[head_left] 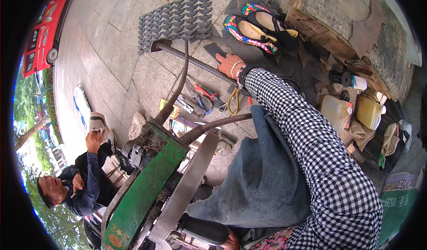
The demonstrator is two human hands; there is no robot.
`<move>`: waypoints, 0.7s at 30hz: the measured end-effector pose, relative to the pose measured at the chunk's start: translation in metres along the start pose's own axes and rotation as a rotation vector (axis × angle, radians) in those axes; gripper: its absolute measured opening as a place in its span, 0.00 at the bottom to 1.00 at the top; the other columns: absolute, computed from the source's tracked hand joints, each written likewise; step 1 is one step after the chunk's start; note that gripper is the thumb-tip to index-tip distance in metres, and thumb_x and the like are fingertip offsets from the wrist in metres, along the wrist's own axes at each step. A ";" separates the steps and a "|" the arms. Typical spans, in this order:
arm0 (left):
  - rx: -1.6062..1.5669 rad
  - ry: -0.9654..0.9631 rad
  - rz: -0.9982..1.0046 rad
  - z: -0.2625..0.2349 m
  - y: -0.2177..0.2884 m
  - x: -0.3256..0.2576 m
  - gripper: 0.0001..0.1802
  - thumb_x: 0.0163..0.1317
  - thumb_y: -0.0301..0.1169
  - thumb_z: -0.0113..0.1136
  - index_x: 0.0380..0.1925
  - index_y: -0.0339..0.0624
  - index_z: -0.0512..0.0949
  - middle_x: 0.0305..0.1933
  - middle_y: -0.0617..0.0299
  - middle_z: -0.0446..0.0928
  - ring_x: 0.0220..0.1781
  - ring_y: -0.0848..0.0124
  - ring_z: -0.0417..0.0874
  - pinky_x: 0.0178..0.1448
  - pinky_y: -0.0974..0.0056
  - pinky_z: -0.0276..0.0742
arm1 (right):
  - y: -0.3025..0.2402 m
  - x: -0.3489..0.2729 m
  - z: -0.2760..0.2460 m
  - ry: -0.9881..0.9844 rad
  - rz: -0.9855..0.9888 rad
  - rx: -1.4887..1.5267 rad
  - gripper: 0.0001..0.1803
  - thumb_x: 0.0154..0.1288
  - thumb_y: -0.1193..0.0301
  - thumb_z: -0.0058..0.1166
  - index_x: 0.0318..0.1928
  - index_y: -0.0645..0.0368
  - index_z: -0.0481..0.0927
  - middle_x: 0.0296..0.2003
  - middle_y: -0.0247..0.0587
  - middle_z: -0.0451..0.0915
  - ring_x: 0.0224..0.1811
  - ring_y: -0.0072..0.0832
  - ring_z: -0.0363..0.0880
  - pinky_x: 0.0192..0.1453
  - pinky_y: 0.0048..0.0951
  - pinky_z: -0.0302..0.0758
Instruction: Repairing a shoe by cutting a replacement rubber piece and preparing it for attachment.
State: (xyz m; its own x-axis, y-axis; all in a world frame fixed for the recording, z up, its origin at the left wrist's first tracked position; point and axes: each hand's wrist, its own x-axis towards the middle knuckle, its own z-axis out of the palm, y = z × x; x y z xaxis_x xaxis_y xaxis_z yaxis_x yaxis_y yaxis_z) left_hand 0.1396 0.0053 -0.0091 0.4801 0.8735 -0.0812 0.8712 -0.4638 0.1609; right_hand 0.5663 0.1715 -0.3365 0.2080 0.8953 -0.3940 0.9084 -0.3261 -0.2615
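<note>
My right arm, in a black-and-white checked sleeve, reaches far out over the paving. My right hand [230,66], wearing a bracelet, has its fingers on the end of a small dark flat piece [215,50], like sheet rubber, and seems to pinch it. A long metal bar [200,65] with a wide end lies just left of that hand. My left hand [232,239] shows only partly at the bottom edge, beside a black handle [202,229] of the green machine [144,192]; its fingers are hidden. A blue-grey cloth [262,178] covers my lap.
Rows of dark curved pieces [175,20] lie ahead, beside embroidered shoes [251,32]. Tools [202,96] litter the paving. Plastic jugs [336,112] and a wooden box [347,23] stand right. Another person [84,178] at left holds up a beige item [98,124]. A red bus [46,32] stands beyond.
</note>
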 end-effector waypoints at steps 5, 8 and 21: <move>0.004 0.006 -0.014 -0.001 -0.001 -0.003 0.36 0.56 0.43 0.56 0.57 0.29 0.57 0.61 0.34 0.52 0.62 0.41 0.55 0.63 0.42 0.50 | -0.008 -0.004 -0.009 0.154 0.089 0.273 0.13 0.55 0.76 0.48 0.43 0.54 0.73 0.51 0.50 0.63 0.41 0.46 0.75 0.45 0.41 0.75; -0.001 0.021 -0.025 0.000 -0.001 -0.009 0.36 0.55 0.43 0.56 0.56 0.28 0.57 0.61 0.34 0.52 0.61 0.41 0.55 0.63 0.42 0.50 | -0.012 -0.003 -0.008 0.255 0.205 0.414 0.12 0.53 0.79 0.47 0.41 0.58 0.72 0.46 0.53 0.66 0.39 0.48 0.75 0.44 0.42 0.75; -0.045 0.064 -0.035 -0.008 0.015 -0.039 0.35 0.57 0.40 0.55 0.58 0.31 0.55 0.61 0.34 0.51 0.62 0.40 0.54 0.63 0.42 0.51 | 0.022 -0.030 -0.037 0.838 0.216 1.074 0.11 0.44 0.84 0.46 0.29 0.59 0.77 0.27 0.46 0.79 0.31 0.38 0.78 0.36 0.30 0.72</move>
State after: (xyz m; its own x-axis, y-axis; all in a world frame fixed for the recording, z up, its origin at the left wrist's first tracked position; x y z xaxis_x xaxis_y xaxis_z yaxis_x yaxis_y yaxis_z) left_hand 0.1332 -0.0347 0.0045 0.4407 0.8973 -0.0246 0.8811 -0.4272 0.2032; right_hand 0.5935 0.1485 -0.2972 0.8098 0.5860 0.0298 0.1873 -0.2101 -0.9596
